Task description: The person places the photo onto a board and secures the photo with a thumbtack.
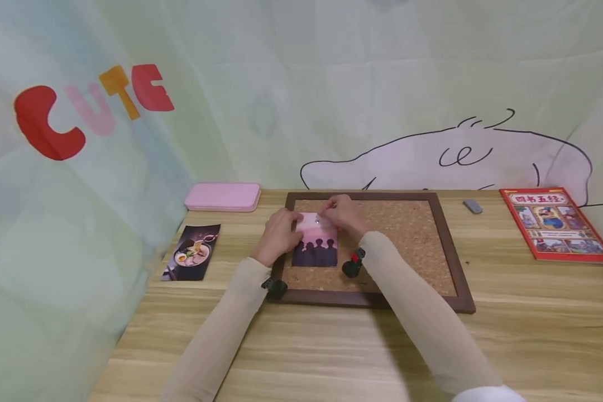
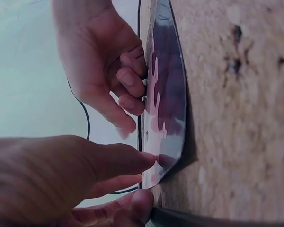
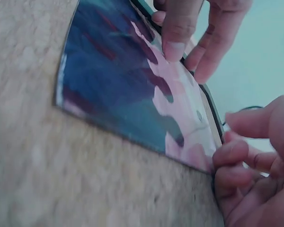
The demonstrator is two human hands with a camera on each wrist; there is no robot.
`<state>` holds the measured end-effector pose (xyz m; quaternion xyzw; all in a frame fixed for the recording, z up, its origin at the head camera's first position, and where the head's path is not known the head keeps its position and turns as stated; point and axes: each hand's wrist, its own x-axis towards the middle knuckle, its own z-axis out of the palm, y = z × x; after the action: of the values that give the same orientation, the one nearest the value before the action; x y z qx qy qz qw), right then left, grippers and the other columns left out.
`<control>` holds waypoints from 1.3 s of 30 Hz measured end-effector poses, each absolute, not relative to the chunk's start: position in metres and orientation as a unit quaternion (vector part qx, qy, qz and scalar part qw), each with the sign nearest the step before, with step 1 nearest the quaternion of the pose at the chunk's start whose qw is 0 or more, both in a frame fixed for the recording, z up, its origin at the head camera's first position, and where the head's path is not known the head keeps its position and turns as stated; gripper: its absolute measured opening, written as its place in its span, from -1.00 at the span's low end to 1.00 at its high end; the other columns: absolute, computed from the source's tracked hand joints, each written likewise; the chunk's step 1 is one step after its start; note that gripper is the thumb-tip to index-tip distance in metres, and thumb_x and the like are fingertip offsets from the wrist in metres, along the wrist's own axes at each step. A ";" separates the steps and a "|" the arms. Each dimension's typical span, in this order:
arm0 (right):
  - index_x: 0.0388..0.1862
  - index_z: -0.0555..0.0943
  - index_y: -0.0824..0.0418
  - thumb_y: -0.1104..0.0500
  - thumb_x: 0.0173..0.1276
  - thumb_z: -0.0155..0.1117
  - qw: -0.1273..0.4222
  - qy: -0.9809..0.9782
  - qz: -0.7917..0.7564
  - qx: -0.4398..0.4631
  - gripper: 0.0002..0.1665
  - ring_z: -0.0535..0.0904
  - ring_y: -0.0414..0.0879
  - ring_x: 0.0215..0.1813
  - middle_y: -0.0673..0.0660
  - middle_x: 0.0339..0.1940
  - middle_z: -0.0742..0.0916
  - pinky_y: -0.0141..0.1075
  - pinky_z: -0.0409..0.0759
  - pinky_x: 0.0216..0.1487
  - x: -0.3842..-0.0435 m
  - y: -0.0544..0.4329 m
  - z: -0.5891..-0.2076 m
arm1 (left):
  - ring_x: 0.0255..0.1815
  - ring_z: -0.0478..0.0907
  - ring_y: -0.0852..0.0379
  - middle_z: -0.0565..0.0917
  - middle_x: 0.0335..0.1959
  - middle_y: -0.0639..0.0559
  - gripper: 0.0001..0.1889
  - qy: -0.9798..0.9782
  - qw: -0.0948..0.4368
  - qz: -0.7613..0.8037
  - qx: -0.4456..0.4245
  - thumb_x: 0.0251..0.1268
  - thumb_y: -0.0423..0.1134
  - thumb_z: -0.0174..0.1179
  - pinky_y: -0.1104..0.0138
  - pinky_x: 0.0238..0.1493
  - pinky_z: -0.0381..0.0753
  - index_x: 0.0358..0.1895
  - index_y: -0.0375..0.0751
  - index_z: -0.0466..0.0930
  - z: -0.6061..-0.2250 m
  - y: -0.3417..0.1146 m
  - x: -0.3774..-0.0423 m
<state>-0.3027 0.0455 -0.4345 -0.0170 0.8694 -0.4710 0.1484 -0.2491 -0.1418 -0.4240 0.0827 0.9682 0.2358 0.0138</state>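
Your left hand rests at the left side of the photo, thumb and index finger spread, their tips set apart along the edge. Your right hand is at the photo's upper right corner with fingers curled; whether they pinch the corner cannot be told. The photo lies on the left part of the board, within the dark frame.
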 end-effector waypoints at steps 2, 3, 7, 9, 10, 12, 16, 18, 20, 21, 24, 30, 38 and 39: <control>0.04 0.69 0.18 0.06 0.58 0.30 0.149 0.864 -0.481 -0.021 -0.76 0.46 -0.14 -0.43 0.03 -0.41 0.59 -0.33 0.41 -0.42 -0.303 0.050 -0.435 | 0.17 0.60 -0.21 0.73 0.13 -0.32 -0.58 0.966 0.010 0.242 0.090 0.37 -0.34 0.34 -0.06 0.31 0.56 0.25 -0.41 0.71 -0.424 -0.142 -0.250; 0.07 0.67 0.19 0.06 0.59 0.29 0.151 0.858 -0.490 -0.023 -0.75 0.45 -0.14 -0.45 0.03 -0.43 0.58 -0.33 0.41 -0.44 -0.303 0.052 -0.434 | 0.16 0.60 -0.22 0.74 0.13 -0.33 -0.58 0.965 0.006 0.246 0.092 0.35 -0.34 0.34 -0.06 0.30 0.57 0.25 -0.41 0.71 -0.424 -0.143 -0.250; 0.14 0.65 0.19 0.04 0.61 0.28 0.150 0.837 -0.526 -0.037 -0.70 0.46 -0.14 -0.48 0.07 -0.38 0.61 -0.32 0.44 -0.43 -0.298 0.063 -0.432 | 0.14 0.62 -0.24 0.74 0.09 -0.33 -0.55 0.960 -0.006 0.264 0.097 0.33 -0.33 0.34 -0.09 0.24 0.59 0.27 -0.39 0.69 -0.423 -0.148 -0.251; 0.15 0.65 0.17 0.01 0.62 0.28 0.148 0.829 -0.537 -0.043 -0.69 0.47 -0.11 -0.45 0.11 -0.32 0.62 -0.30 0.46 -0.41 -0.294 0.070 -0.429 | 0.18 0.63 -0.26 0.74 0.13 -0.33 -0.52 0.958 -0.010 0.271 0.094 0.34 -0.32 0.34 -0.11 0.28 0.60 0.32 -0.37 0.66 -0.422 -0.151 -0.252; 0.16 0.65 0.16 -0.01 0.62 0.28 0.145 0.828 -0.539 -0.047 -0.68 0.48 -0.09 -0.43 0.13 -0.28 0.63 -0.29 0.47 -0.38 -0.291 0.074 -0.428 | 0.22 0.63 -0.27 0.73 0.16 -0.34 -0.50 0.957 -0.010 0.274 0.092 0.35 -0.31 0.34 -0.12 0.31 0.59 0.35 -0.36 0.64 -0.421 -0.152 -0.252; 0.19 0.64 0.16 -0.01 0.64 0.25 0.140 0.827 -0.542 -0.055 -0.66 0.52 -0.05 -0.37 0.17 -0.22 0.64 -0.27 0.51 -0.33 -0.288 0.083 -0.425 | 0.29 0.63 -0.29 0.72 0.23 -0.34 -0.46 0.957 -0.013 0.274 0.091 0.38 -0.28 0.34 -0.13 0.37 0.57 0.40 -0.35 0.60 -0.420 -0.154 -0.253; 0.23 0.63 0.19 0.04 0.65 0.23 0.118 0.830 -0.541 -0.066 -0.66 0.60 0.03 -0.25 0.21 -0.12 0.66 -0.23 0.61 -0.20 -0.281 0.103 -0.420 | 0.10 0.70 -0.25 0.71 0.26 -0.37 -0.44 0.954 -0.023 0.281 0.099 0.42 -0.25 0.31 -0.06 0.16 0.67 0.44 -0.34 0.56 -0.415 -0.161 -0.255; 0.25 0.62 0.19 0.05 0.66 0.22 0.105 0.836 -0.534 -0.067 -0.66 0.62 0.07 -0.20 0.22 -0.08 0.66 -0.19 0.64 -0.14 -0.278 0.114 -0.416 | -0.06 0.72 -0.20 0.70 0.27 -0.38 -0.43 0.952 -0.027 0.287 0.100 0.45 -0.23 0.30 -0.01 -0.02 0.69 0.47 -0.32 0.54 -0.413 -0.167 -0.255; 0.25 0.62 0.17 0.05 0.66 0.23 0.089 0.845 -0.523 -0.065 -0.67 0.63 0.10 -0.15 0.23 -0.05 0.67 -0.15 0.66 -0.11 -0.274 0.125 -0.413 | -0.14 0.73 -0.19 0.69 0.28 -0.40 -0.42 0.950 -0.034 0.295 0.097 0.46 -0.22 0.30 0.00 -0.10 0.69 0.49 -0.30 0.51 -0.409 -0.176 -0.254; 0.26 0.61 0.16 0.04 0.67 0.23 0.083 0.848 -0.519 -0.063 -0.66 0.63 0.12 -0.12 0.25 -0.02 0.68 -0.13 0.66 -0.10 -0.272 0.131 -0.411 | -0.12 0.74 -0.22 0.68 0.28 -0.41 -0.41 0.949 -0.037 0.298 0.095 0.46 -0.21 0.30 -0.01 -0.07 0.70 0.49 -0.31 0.50 -0.408 -0.180 -0.253; 0.26 0.61 0.17 0.04 0.68 0.22 0.055 0.860 -0.503 -0.059 -0.67 0.65 0.18 -0.06 0.30 0.05 0.72 -0.12 0.67 -0.10 -0.266 0.151 -0.407 | 0.06 0.71 -0.30 0.66 0.29 -0.42 -0.38 0.951 -0.045 0.295 0.084 0.46 -0.18 0.31 -0.10 0.10 0.68 0.52 -0.29 0.47 -0.405 -0.195 -0.252; 0.24 0.61 0.20 0.01 0.69 0.19 0.020 0.876 -0.479 -0.050 -0.64 0.67 0.21 -0.01 0.32 0.09 0.75 -0.23 0.65 -0.13 -0.252 0.192 -0.401 | 0.28 0.61 -0.43 0.60 0.32 -0.47 -0.35 0.955 -0.041 0.288 0.063 0.48 -0.17 0.30 -0.22 0.28 0.60 0.56 -0.28 0.41 -0.404 -0.221 -0.248; 0.27 0.58 0.24 -0.03 0.69 0.17 0.008 0.889 -0.456 -0.027 -0.58 0.64 0.13 0.00 0.29 0.11 0.71 -0.27 0.67 -0.14 -0.234 0.236 -0.401 | 0.29 0.60 -0.47 0.60 0.34 -0.51 -0.35 0.961 -0.039 0.270 0.054 0.48 -0.15 0.30 -0.25 0.27 0.57 0.55 -0.30 0.41 -0.408 -0.251 -0.237; 0.29 0.57 0.24 -0.04 0.70 0.16 0.008 0.891 -0.453 -0.025 -0.57 0.63 0.13 0.01 0.30 0.11 0.71 -0.29 0.67 -0.15 -0.232 0.242 -0.401 | 0.28 0.60 -0.47 0.60 0.34 -0.51 -0.35 0.961 -0.039 0.269 0.052 0.48 -0.15 0.30 -0.26 0.27 0.57 0.55 -0.30 0.41 -0.409 -0.255 -0.235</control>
<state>-0.2315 0.2419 -0.4009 -0.0249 0.8911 -0.4530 0.0078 -0.2354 -0.2546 -0.4090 0.0522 0.9609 0.2692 -0.0390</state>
